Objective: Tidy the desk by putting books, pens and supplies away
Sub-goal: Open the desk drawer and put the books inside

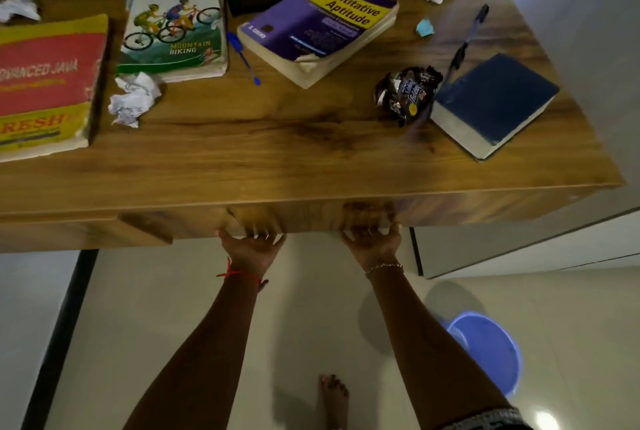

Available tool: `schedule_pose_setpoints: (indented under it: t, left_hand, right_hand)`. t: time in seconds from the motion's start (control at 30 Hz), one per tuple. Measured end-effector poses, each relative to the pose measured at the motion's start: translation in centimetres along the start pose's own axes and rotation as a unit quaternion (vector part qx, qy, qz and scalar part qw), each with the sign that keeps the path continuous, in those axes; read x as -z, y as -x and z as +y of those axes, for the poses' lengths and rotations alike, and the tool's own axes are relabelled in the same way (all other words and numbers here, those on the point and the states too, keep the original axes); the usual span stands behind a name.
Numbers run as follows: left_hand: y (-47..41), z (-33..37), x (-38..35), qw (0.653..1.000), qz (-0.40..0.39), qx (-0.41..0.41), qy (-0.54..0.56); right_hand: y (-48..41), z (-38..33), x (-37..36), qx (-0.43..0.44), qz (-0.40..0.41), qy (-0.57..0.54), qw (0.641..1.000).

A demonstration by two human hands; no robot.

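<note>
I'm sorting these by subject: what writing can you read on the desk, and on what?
"DVANCED JAVA", "RESH": red and yellow book, cut off at the picture's edge.
"MOUNTAIN BIKING": cyclists book.
"Quantitative Aptitude": purple book.
Too blurred: dark wrapper, the books' smaller print.
No text shows: blue book.

On the smooth wood-grain table (277, 152) lie a crumpled matt paper ball (133, 98) and a shiny crinkled wrapper (407, 93).
</note>
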State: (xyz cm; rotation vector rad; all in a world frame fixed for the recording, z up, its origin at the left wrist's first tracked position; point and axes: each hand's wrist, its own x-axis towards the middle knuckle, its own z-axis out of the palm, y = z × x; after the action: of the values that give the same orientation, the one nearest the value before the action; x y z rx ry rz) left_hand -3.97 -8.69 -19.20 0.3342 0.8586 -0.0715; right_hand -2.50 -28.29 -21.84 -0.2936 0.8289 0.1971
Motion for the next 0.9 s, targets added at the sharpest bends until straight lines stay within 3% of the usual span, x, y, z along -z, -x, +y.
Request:
schedule_pose_setpoints:
  t: [0.37,0.63,0.9]
  left_hand:
    - [1.5,-0.4,2.4,0.996,0.005,0.007,-0.094]
    - [7.8,-3.6,11.2,0.991,0.050,0.020,-0.123]
    - [16.3,-6.4,19.7,0.994,0.070,0.042,-0.078]
  right_hand:
    - [1.7,0.5,1.9,0.018,0.008,0.072,0.997]
    - [8.4,4.4,9.6,0.087,0.076,0.071,0.991]
    - [16.6,6.9,18.0,0.078,0.100,0.044,0.991]
